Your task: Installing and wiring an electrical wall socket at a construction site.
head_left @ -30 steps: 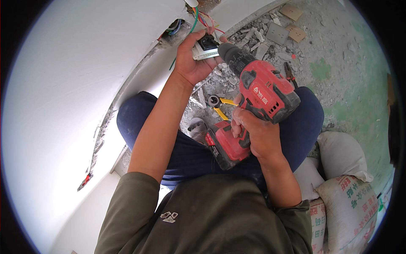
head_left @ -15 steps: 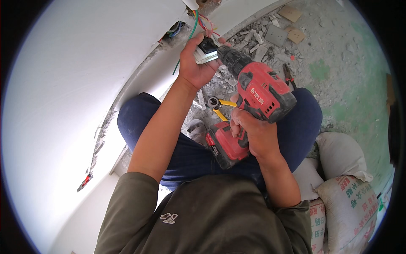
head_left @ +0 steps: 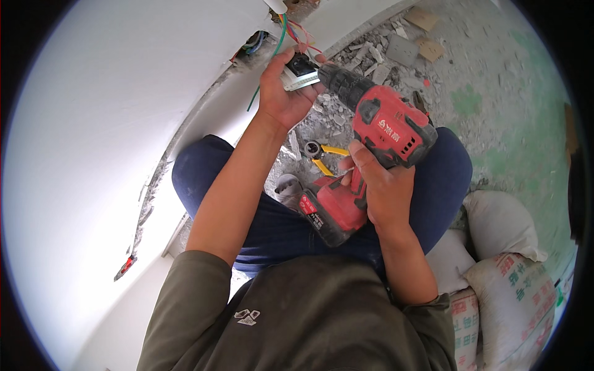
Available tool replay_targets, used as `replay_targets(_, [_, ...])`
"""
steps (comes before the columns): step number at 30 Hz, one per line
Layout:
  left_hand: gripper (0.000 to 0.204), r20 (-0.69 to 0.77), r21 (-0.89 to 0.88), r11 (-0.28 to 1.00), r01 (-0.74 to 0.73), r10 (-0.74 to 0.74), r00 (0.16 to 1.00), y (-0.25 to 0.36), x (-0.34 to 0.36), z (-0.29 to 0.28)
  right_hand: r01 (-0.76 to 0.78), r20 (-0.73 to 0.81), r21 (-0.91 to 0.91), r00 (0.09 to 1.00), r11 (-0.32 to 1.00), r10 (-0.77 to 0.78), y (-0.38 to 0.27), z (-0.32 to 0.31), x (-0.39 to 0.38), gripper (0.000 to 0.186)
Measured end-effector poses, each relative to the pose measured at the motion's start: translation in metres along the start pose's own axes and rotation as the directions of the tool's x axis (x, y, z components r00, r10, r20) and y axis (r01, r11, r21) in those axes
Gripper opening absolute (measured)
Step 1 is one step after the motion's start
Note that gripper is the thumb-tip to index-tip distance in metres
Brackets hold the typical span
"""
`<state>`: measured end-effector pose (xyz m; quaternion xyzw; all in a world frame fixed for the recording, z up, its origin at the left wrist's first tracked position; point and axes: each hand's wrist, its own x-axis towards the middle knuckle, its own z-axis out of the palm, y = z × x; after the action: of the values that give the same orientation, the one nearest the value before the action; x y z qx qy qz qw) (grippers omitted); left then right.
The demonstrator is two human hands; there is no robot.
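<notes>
My left hand (head_left: 281, 93) grips a small white-framed electrical fitting (head_left: 300, 80) with a black back, tilted beneath coloured wires (head_left: 289, 28) that come out of the wall. My right hand (head_left: 387, 191) is wrapped round the handle of a red and black cordless drill (head_left: 395, 120), its thumb lying along the body. The drill's chuck points up-left at the fitting's right edge; whether it touches cannot be told. Below them, between my bent knees, lie yellow-handled wire strippers (head_left: 328, 151). Another hand tool (head_left: 421, 102) with dark jaws is partly hidden behind the drill.
The white wall (head_left: 111, 105) runs along my left, with a cut opening holding cables (head_left: 252, 43) and a red-handled tool (head_left: 127, 266) lower down. Rubble (head_left: 371, 55) and square plates (head_left: 402, 51) lie on the dusty floor. Filled sacks (head_left: 510, 309) are piled at my right.
My right hand has shifted its hold on the drill, thumb now higher and further forward, and the drill has tilted slightly. My left hand stays on the fitting with only slight movement.
</notes>
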<state>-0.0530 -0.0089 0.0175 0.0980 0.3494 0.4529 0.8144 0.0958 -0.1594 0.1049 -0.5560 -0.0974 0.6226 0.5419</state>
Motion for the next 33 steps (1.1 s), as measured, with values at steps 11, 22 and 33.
replay_targets(11, [0.032, 0.004, -0.024, 0.999, 0.024, -0.024, 1.000, -0.001, 0.000, 0.001, 0.187, 0.037, -0.128, 0.982, 0.974, -0.183, 0.005, -0.002, 0.001, 0.024])
replay_targets(22, [0.031, -0.004, -0.021, 0.999, 0.027, -0.027, 1.000, -0.001, 0.000, 0.000, 0.005, -0.077, 0.007, 0.997, 1.000, -0.004, 0.004, -0.005, 0.007, 0.022])
replay_targets(33, [0.033, 0.029, -0.018, 0.999, 0.031, -0.031, 0.999, -0.001, 0.005, -0.003, 0.022, 0.156, 0.079, 0.987, 0.997, -0.034, 0.010, -0.002, 0.004, 0.027])
